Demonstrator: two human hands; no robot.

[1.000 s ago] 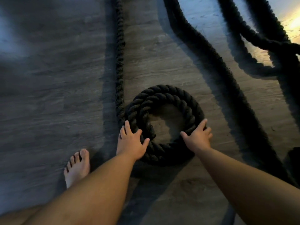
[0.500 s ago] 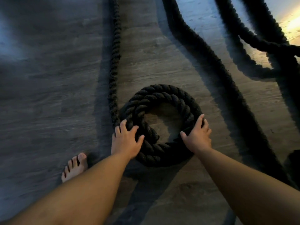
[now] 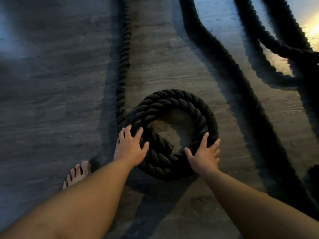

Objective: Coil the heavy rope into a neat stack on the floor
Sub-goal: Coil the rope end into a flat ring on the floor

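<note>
squaring up the coil (image 3: 172, 100) looks like the step in hand. the coil is a small ring of two or three turns, flat on the floor (image 3: 51, 100), with bare floor showing through its hollow centre. left hand (image 3: 131, 147) lies on the coil's near-left rim, fingers spread and fairly straight, pressing rather than gripping. right hand (image 3: 203, 156) is on the near-right rim, fingers splayed wide, thumb toward the hollow, holding nothing. feed line (image 3: 123, 57) leaves the coil's left side and runs straight away from it, out of view. more loose rope (image 3: 233, 75) snakes past the coil's right side, apart from it; by my read most of the length isn't stacked yet. bare foot (image 3: 77, 173) is near-left of the coil. to do it well:
- push both rims inward evenly so the turns sit over one another
- pin the ring with one hand while the other brings the feed line round
- lay each turn on top, not outside
- watch for twist, it could kick the stack open
</note>
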